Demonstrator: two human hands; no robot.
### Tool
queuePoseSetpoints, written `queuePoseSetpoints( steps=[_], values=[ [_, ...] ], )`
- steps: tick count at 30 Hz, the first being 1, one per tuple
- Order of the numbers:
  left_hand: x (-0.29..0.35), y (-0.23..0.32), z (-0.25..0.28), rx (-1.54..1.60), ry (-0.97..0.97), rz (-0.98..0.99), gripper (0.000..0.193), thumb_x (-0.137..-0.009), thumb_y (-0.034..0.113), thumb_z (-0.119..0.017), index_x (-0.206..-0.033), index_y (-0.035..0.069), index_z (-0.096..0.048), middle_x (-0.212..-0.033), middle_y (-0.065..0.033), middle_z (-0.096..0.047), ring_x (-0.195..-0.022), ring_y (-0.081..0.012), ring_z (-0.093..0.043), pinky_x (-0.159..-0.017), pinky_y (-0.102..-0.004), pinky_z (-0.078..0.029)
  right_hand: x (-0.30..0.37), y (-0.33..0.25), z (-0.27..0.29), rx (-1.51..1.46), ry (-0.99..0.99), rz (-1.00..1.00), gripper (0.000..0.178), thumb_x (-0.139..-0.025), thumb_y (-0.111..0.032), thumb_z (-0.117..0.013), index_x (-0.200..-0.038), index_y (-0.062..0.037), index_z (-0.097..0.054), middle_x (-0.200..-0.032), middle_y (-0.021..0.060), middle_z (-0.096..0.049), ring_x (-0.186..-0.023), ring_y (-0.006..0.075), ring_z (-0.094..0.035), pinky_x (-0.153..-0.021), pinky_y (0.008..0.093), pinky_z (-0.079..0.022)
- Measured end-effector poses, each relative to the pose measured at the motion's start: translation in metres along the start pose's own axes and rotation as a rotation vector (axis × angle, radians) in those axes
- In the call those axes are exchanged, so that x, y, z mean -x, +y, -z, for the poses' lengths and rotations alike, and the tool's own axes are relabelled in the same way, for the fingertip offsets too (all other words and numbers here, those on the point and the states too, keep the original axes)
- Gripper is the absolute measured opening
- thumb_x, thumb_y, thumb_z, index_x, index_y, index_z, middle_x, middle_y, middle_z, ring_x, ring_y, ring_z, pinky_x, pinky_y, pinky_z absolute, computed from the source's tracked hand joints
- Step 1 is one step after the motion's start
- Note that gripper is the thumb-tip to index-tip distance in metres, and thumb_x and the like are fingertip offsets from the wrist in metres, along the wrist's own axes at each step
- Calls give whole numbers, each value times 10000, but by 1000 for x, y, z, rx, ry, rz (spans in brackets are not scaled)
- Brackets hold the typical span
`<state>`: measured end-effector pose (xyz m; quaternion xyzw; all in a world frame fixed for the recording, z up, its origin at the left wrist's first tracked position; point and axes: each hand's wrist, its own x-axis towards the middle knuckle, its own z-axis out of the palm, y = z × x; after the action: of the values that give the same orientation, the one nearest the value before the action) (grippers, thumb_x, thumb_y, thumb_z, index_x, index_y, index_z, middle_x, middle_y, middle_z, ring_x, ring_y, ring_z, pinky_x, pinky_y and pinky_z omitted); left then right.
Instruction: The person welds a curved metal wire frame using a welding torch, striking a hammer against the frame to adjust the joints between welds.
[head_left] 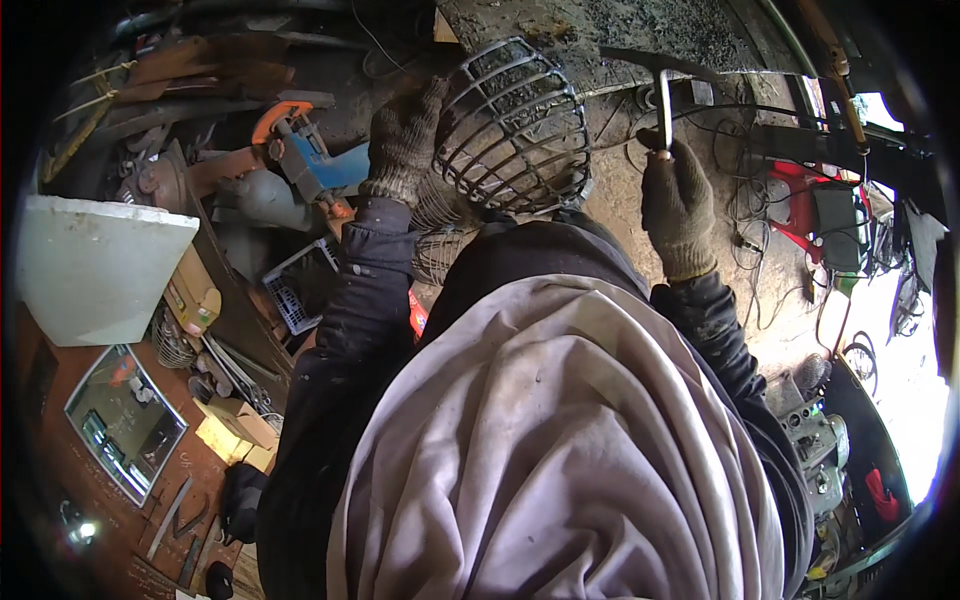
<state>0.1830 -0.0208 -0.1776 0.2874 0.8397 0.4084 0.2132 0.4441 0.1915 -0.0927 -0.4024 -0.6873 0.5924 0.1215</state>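
A cage of curved dark metal bars (512, 128) stands tilted in front of me, against the worktop's near edge. My left hand (405, 140), in a dirty knitted glove, is closed on the cage's left side; its fingertips are partly hidden. Off to the right of the cage, my right hand (678, 205), gloved alike, is wrapped round the handle of a chipping hammer (665, 105). The hammer's shaft points away from me. Its long narrow head lies crosswise over the worktop's edge, apart from the cage.
Dark grit covers the worktop (690, 35) ahead. Cables (745, 205) trail over the floor at right, near a red and grey machine (835, 215). A blue and orange tool (315, 155) stands left of my left hand. Further left are a white panel (105, 265) and a mirror (128, 425).
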Motion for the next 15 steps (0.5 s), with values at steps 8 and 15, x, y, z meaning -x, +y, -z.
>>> queuePoseSetpoints(
  steps=[8, 15],
  values=[
    [-2, -10, -12, -608, 135, -429, 415, -930, 191, -605, -1329, 80, -580, -1118, -165, -685, -984, -347, -671, -850, -402, -547, 17, -21, -10, 217, -36, 210, 279, -1022, -215, -512, -1173, -19, -640, -797, 113, -649, -716, 193, -635, -648, 339, -488],
    [-4, -32, -19, -310, 84, -248, 490, -930, 90, -604, -1407, 76, -492, -1182, -199, -650, -1059, -332, -648, -915, -409, -527, 21, -49, -16, 340, -41, 201, 262, -1015, -196, -510, -1173, -33, -640, -810, 159, -662, -717, 254, -661, -679, 361, -507]
  ],
)
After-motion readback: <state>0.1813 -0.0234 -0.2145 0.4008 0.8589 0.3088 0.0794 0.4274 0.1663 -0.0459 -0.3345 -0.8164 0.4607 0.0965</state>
